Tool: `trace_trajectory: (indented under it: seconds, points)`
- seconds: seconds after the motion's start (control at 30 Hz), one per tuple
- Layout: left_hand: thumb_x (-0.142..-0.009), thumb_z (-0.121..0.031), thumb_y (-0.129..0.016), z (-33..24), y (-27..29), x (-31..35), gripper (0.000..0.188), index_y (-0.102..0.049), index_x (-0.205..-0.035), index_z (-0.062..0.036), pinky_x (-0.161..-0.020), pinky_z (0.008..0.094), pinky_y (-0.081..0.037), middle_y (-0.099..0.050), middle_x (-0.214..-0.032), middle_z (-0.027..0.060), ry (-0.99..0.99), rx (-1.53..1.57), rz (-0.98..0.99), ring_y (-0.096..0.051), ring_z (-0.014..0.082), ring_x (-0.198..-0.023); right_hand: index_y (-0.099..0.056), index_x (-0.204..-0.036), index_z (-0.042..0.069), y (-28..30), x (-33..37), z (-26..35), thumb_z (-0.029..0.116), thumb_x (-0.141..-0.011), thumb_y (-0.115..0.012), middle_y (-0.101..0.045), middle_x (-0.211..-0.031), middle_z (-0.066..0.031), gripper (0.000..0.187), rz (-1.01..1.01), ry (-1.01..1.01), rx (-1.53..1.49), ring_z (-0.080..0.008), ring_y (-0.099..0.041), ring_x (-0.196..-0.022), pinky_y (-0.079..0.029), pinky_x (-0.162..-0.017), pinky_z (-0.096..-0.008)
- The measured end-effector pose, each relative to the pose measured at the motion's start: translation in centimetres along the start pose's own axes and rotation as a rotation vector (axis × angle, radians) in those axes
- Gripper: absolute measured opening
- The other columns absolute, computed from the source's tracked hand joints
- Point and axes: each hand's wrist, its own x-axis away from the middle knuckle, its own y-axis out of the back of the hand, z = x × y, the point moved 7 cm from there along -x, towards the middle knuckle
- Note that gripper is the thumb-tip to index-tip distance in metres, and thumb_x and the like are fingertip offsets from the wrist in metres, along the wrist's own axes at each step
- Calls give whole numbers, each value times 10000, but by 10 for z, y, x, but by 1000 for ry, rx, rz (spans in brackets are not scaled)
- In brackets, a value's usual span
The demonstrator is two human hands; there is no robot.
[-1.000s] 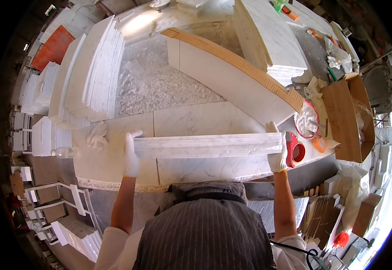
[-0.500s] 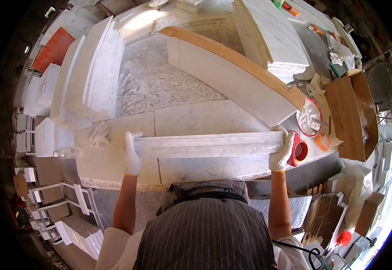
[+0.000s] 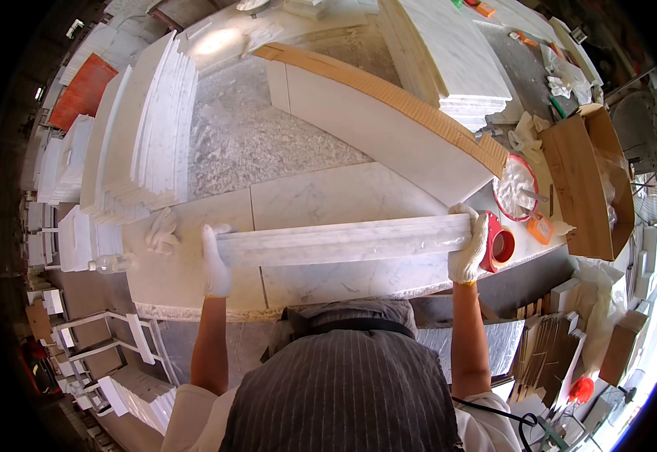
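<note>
Both my hands wear white work gloves and grip a small stack of white marble slabs (image 3: 343, 242), seen edge-on as long layered strips. My left hand (image 3: 217, 264) is pressed against the left end, its thumb over the top. My right hand (image 3: 468, 248) clasps the right end, fingers hidden partly behind it. Beneath the stack lie pale marble slabs (image 3: 321, 192) on the worktable. A red tape dispenser (image 3: 493, 221) stands just right of my right hand. A crumpled white glove (image 3: 164, 232) rests to the left of my left hand.
A long white package with a cardboard edge (image 3: 388, 135) slants behind my hands. Upright marble stacks (image 3: 143, 128) stand left, more slabs (image 3: 464, 53) far right. At right are a red-rimmed bowl of white paste (image 3: 514, 184), an orange scraper (image 3: 540, 230) and an open cardboard box (image 3: 581, 192).
The whole view has shifted slightly, with surroundings a little further left. Both hands keep their hold on the slab stack, which now slopes slightly more, its left end lower.
</note>
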Motion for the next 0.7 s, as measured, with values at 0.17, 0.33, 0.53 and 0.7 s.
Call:
trace_trajectory:
  seconds: [0.17, 0.33, 0.53, 0.7]
  points:
    - [-1042, -492, -317, -6, -2, 2, 575, -638, -1058, -15, -970, 332, -410, -655, -1053, 94, -18, -77, 3, -568, 188, -1017, -615, -1162, -5, 8, -2, 0, 558, -1003, -371, -604, -1101, -95, 634, 123, -38, 82, -185, -537, -1048, -403, -965, -336]
    - [-1054, -470, -288, -14, -5, 7, 572, -629, -1098, -13, -988, 344, -405, -641, -1111, 105, -22, -61, 42, -558, 200, -1060, -565, -1258, -20, 19, -18, -19, 529, -1028, -336, -598, -1188, -112, 637, 177, -123, -111, -212, -536, -1125, -382, -1029, -353]
    - [-1053, -495, -231, -12, -9, 3, 624, -586, -1222, -10, -1077, 371, -355, -610, -1229, 142, -54, 95, 172, -527, 226, -1182, -538, -1304, -35, 29, -39, -63, 468, -1048, -341, -600, -1256, -142, 598, 230, -270, -14, -247, -546, -1181, -377, -1066, -391]
    - [-1038, -552, -152, -25, -11, 9, 718, -466, -1395, -14, -1133, 394, -296, -531, -1366, 174, -77, 139, 226, -472, 265, -1281, -493, -1360, -19, 27, -42, -69, 467, -1042, -358, -533, -1356, -194, 596, 349, -338, 22, -277, -466, -1300, -329, -1113, -416]
